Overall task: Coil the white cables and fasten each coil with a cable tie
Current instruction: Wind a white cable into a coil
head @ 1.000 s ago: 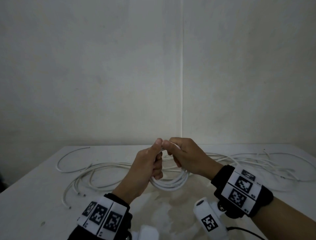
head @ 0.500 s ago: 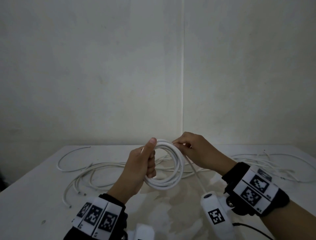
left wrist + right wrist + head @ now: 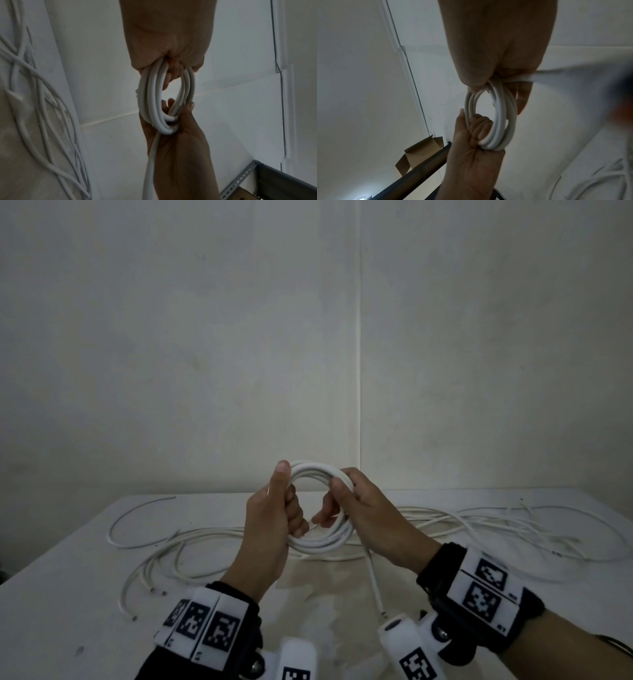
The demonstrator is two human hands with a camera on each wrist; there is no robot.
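A white cable coil [image 3: 320,543] of several loops hangs upright above the table [image 3: 68,594]. My left hand [image 3: 274,515] grips its left side, thumb up along the loops. My right hand [image 3: 363,508] holds the right side, fingers curled through the ring. The coil's free tail [image 3: 373,580] hangs down toward me. In the left wrist view the coil [image 3: 152,94] runs from my left hand [image 3: 168,40] to my right hand [image 3: 180,142]. In the right wrist view the coil [image 3: 501,121] spans right hand [image 3: 496,40] and left hand [image 3: 471,148]. No cable tie shows.
Loose white cables lie tangled on the table, one bunch at the left [image 3: 191,537] and one at the right [image 3: 496,525]. A wall stands just behind the table. A cardboard box [image 3: 419,155] on a metal rack [image 3: 240,180] shows off to the side.
The coil has been lifted and turned upright. My right hand slid from the coil's top to its right side, and the last stretch of cable now hangs as a short free tail.
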